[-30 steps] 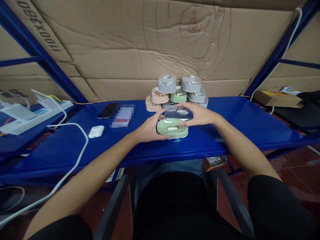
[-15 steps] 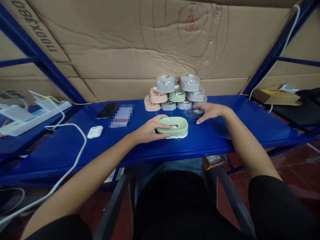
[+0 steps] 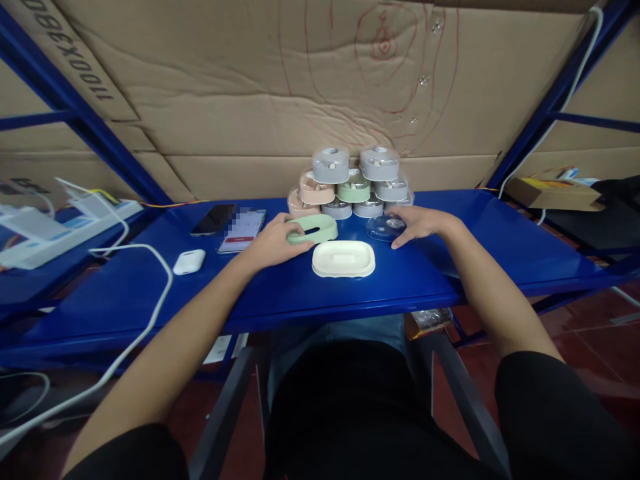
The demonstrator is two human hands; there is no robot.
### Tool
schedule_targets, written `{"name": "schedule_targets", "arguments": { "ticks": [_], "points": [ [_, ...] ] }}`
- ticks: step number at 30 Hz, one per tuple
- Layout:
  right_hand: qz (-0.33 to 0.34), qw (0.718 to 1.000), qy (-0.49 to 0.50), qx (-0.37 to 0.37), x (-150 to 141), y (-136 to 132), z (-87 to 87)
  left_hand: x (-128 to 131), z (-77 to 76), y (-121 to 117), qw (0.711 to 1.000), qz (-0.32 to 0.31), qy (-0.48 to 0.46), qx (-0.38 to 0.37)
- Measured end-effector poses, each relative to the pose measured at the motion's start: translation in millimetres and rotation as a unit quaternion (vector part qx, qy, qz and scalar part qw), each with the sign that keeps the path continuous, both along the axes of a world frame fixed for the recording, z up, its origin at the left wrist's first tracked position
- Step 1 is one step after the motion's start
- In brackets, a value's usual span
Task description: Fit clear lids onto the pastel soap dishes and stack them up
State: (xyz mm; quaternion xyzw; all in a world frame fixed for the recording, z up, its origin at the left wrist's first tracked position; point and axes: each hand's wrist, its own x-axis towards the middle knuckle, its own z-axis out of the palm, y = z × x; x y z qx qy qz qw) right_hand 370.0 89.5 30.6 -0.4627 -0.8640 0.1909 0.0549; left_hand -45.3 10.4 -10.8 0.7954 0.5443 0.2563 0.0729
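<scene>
Your left hand has the green slotted shell pinched at its left end, thumb along the near side and fingers curled over the rim toward the slot. The shell is just behind and to the left of the cream base, apart from it; whether its underside meets the blue table cannot be told. Lower it level, near edge clear of the base, and let go only when it sits flat, so that it does not tip or nudge the base aside.

Your right hand is spread at the right end of the clear lid, thumb well apart from the fingers; whether it grips or only rests there, you cannot tell from this view. A light touch suits it, since thin plastic would likely slide or flex. The stack of lidded boxes stands close behind both hands, so move sideways rather than forward. On the left, leave room before the lit phone and the white earbud case.
</scene>
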Motion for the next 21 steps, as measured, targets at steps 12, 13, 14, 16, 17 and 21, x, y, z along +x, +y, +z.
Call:
{"name": "schedule_targets", "arguments": {
  "ticks": [12,13,14,16,17,21],
  "points": [
    [0.0,1.0,-0.008,0.022,-7,-7,-0.1,-1,6.5,-3,0.999,-0.029,0.019,0.001],
    [0.002,0.999,-0.006,0.036,-9,-10,1.1,2,7.4,-5,0.999,-0.035,0.009,0.011],
    [0.005,0.998,0.001,0.057,-12,-13,2.2,6,8.4,-7,0.999,-0.042,-0.001,0.023],
    [0.016,0.994,0.026,0.105,-20,-20,3.7,13,10.8,-13,0.997,-0.067,-0.018,0.045],
    [0.028,0.991,0.042,0.127,-25,-24,3.9,16,11.9,-16,0.995,-0.083,-0.022,0.053],
    [0.087,0.981,0.078,0.153,-42,-35,0.8,28,13.9,-26,0.987,-0.143,-0.028,0.065]
  ]
}}
